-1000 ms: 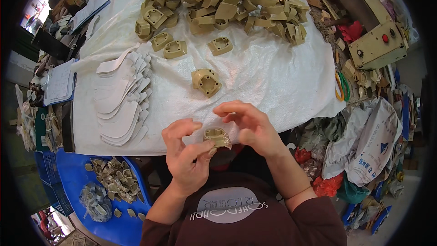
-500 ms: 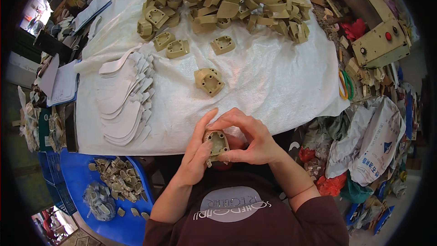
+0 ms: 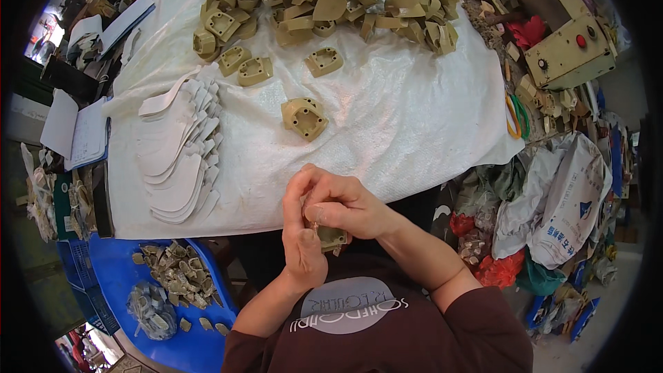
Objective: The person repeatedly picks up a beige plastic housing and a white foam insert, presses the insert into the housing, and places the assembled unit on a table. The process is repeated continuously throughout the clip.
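Close to my body, below the front edge of the sheeted table, I hold a hollow khaki plastic shoe heel [image 3: 335, 237] in both hands. My left hand [image 3: 302, 238] is wrapped round its left side, thumb upright against it. From above and the right, my right hand [image 3: 349, 206] reaches over it, with the thumb bent in at its top edge and much of the heel hidden. Ahead on the table lies a similar heel [image 3: 304, 119], its hollow side and screw holes showing. Another single heel [image 3: 324, 61] lies farther off, near a big heap of such heels [image 3: 331, 5].
White insole-shaped sheets [image 3: 176, 155] fan out in a stack at the table's left. A blue tub [image 3: 114, 262] at lower left holds small khaki pieces and a plastic bag. An open notebook [image 3: 88, 131], a control box with a red button [image 3: 572, 56] and plastic bags [image 3: 563, 200] flank the table.
My right hand has moved down and left over the heel, its thumb now at the top edge. The heel's hollow face is more covered. The whole view has shifted slightly.
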The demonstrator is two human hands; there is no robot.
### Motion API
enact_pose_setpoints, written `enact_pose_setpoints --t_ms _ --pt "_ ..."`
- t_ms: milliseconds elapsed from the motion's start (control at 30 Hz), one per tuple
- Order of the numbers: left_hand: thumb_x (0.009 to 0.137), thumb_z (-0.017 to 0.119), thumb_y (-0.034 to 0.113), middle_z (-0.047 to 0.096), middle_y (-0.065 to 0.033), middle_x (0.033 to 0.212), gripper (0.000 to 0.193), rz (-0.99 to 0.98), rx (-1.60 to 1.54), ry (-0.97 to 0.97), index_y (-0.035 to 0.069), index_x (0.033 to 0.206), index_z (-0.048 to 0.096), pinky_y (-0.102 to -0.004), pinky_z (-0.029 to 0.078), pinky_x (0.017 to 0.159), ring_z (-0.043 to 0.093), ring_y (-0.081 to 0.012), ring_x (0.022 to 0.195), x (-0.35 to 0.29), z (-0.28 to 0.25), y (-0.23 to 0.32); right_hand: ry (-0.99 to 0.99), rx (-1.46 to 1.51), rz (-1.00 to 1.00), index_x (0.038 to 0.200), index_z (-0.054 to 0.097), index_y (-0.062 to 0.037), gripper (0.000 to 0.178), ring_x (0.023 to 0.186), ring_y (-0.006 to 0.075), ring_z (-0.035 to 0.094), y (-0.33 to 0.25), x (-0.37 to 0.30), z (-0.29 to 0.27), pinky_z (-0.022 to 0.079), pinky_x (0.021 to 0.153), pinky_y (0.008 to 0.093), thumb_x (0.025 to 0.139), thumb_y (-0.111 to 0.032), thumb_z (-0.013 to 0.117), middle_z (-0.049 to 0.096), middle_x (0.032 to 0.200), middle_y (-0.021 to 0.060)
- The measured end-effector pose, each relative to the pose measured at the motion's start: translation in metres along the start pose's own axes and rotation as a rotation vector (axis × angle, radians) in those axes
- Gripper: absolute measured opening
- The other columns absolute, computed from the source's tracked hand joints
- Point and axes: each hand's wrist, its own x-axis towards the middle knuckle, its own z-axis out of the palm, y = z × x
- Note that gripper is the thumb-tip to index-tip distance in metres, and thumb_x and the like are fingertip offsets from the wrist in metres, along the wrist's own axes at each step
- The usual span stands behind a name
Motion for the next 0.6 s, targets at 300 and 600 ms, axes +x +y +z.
enact_pose_setpoints --t_ms 300,600 --pt "0.097 0.039 0.028 0.054 -0.0098 0.103 0.049 -0.063 -0.293 0.149 0.003 0.138 0.028 -0.0247 0.045 0.079 0.055 -0.0128 0.091 0.008 0.002 0.020 0.250 -0.119 -0.063 0.127 0.048 -0.0020 0.037 0.105 0.0262 0.048 0.010 -0.019 0.033 0.038 0.092 0.0352 0.099 -0.023 0.036 0.050 0.113 0.0141" --pt "0.096 0.041 0.036 0.051 -0.0105 0.110 0.064 -0.128 -0.383 0.154 0.005 0.144 0.014 -0.0291 0.046 0.080 0.053 -0.0154 0.093 0.002 0.002 0.009 0.237 -0.268 -0.047 0.129 0.046 -0.0006 0.038 0.097 0.0250 0.052 0.009 -0.014 0.023 0.043 0.084 0.0326 0.097 -0.020 0.042 0.050 0.111 0.0144"
